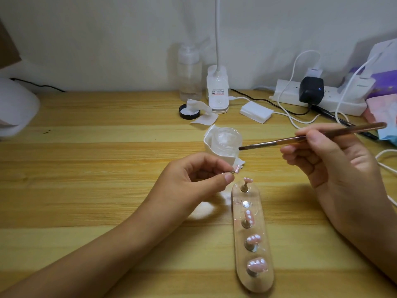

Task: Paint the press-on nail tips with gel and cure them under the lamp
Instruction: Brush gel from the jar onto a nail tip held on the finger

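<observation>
— What does the glass jar (228,140) hold?
— Something clear. A white wipe (211,145) wraps it.
— Any writing?
— A label on the lamp base (217,92), too small to read.
— The hands?
— The left hand (193,178) pinches a peg bearing a pink nail tip (87,169) beside the jar. The right hand (335,160) grips the brush (300,138). Four more tips (254,239) stand on the clear holder (257,286).

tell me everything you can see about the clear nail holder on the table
The clear holder is a long, flat, round-ended slab, seemingly acrylic, lying on the wooden table and running away from the person. Five mounts sit in a row: four metal pegs carry glossy pink nail tips, while the second from the far end is a bare metal disc.
</observation>
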Motion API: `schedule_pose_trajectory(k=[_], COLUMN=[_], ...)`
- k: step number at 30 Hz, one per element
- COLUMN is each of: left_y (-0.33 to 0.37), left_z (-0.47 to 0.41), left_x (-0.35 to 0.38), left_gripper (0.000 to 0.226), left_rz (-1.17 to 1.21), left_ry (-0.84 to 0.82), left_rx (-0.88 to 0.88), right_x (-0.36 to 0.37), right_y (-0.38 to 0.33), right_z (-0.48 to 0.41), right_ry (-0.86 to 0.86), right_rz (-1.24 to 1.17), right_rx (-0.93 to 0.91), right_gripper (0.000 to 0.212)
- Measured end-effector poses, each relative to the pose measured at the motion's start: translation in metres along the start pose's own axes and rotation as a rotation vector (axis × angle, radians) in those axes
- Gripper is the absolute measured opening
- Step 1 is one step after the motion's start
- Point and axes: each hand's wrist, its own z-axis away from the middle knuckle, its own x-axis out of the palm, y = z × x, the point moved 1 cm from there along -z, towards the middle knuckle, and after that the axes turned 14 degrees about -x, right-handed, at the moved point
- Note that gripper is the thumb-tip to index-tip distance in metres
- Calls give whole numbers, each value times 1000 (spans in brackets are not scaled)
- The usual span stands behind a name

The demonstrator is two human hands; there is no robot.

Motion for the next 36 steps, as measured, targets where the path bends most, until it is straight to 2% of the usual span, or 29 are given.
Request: schedule_pose_trajectory(k=[2,9,17,21,25,32,36], left_y=[0,-2,-1,-1,-1,1,3], left_z=[0,-1,0,1,0,0,1], left_x=[0,0,0,0,0,0,-1], left_gripper=[9,9,7,11,9,15,16], left_rz=[9,7,25,23,28,53,144], left_ry=[-1,-3,-10,-8,-4,-10,-8], left_rx=[-7,-11,-20,-14,-3,-22,-37], right_x=[-1,3,0,2,4,1,-2], right_y=[-1,-2,0,-1,-1,1,3], right_z=[1,3,2,3,4,2,-1], right_ry=[-41,-168,-30,-89,-155,-84,-30], right_rz=[-17,-28,40,-17,-5,25,5], right_rx=[-11,-18,-11,-25,-22,-21,5], right_gripper=[22,20,32,36,23,25,31])
